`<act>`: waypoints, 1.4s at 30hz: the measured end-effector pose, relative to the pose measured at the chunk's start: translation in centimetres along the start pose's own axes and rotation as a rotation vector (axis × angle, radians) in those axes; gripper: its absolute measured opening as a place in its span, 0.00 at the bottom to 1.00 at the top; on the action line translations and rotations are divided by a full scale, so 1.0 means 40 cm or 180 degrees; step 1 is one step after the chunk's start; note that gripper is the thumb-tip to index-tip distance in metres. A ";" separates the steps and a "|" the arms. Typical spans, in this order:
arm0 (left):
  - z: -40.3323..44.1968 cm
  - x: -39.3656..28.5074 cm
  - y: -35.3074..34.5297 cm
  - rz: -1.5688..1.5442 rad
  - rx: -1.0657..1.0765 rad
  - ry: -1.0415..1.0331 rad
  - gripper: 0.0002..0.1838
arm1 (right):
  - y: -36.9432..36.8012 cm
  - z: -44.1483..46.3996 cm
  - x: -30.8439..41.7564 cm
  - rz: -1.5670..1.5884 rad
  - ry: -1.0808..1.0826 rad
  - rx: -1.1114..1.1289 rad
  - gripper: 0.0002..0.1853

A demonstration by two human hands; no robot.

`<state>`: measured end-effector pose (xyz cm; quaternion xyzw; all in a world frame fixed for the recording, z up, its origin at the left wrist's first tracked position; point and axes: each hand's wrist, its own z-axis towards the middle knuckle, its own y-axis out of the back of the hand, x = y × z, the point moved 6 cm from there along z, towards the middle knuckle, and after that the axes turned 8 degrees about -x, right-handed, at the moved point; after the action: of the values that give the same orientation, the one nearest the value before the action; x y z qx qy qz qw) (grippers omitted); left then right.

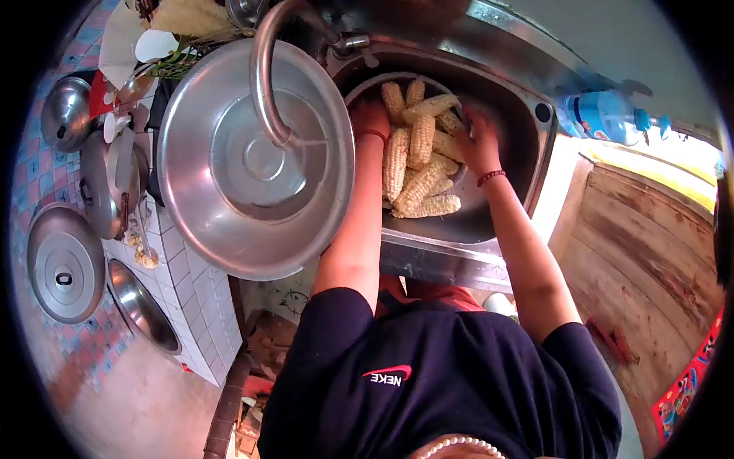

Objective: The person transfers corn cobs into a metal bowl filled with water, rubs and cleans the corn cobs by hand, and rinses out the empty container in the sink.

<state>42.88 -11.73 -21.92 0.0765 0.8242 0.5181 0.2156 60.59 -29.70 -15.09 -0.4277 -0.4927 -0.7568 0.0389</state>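
Several pale corn cobs [422,141] are piled in a metal bowl [367,88] inside the sink basin [501,115]. At the pile's left side is my left hand [370,118], its fingers mostly hidden in shade near the bowl's rim. My right hand [479,141] is on the right side of the pile, fingers apart, next to the cobs; whether it bears any weight is unclear. A large metal basin [191,153] stands left of the sink under the curved faucet [264,84], with water in its bottom.
A blue-capped plastic bottle [604,117] lies at the sink's right. Metal lids [65,264], a steel bowl [145,306] and a knife [125,161] are at the far left. Wooden boards [642,252] stand on the right.
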 end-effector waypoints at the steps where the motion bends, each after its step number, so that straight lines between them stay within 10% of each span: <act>1: -0.025 -0.009 0.028 0.0002 0.0248 0.0293 0.20 | 0.008 -0.015 0.005 0.0015 -0.0116 0.0013 0.27; 7: -0.264 -0.046 0.190 -0.1380 -0.2515 -0.0214 0.24 | 0.078 -0.122 0.058 0.0242 -0.0475 0.0018 0.25; 19: -0.713 -0.192 0.571 -0.2166 -0.2225 -0.1787 0.25 | -0.019 0.054 0.295 -0.0137 0.1406 0.0036 0.12; 23: -0.724 -0.014 0.603 -0.4287 -0.2497 -0.0687 0.27 | -0.287 0.173 0.311 -0.2117 0.1011 0.1017 0.15; 26: -0.638 0.164 0.620 -0.2216 -0.2210 -0.0280 0.28 | -0.351 0.149 0.409 -0.2673 0.1047 0.1407 0.18; 30: -0.479 0.303 0.527 -0.0647 -0.1417 -0.0577 0.27 | -0.578 0.035 0.372 -0.1069 0.1320 0.1979 0.21; 33: -0.432 0.343 0.473 -0.0157 -0.1049 -0.0584 0.27 | -0.356 0.019 0.483 0.0018 0.0781 0.2714 0.23; 42: -0.357 0.367 0.480 0.0194 -0.1165 -0.0302 0.30 | -0.540 0.059 0.282 -0.1845 0.0656 0.2416 0.25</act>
<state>21.65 -9.63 -3.65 0.0853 0.7024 0.6615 0.2486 44.53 -12.69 -22.40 -0.1513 -0.8262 -0.5419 0.0283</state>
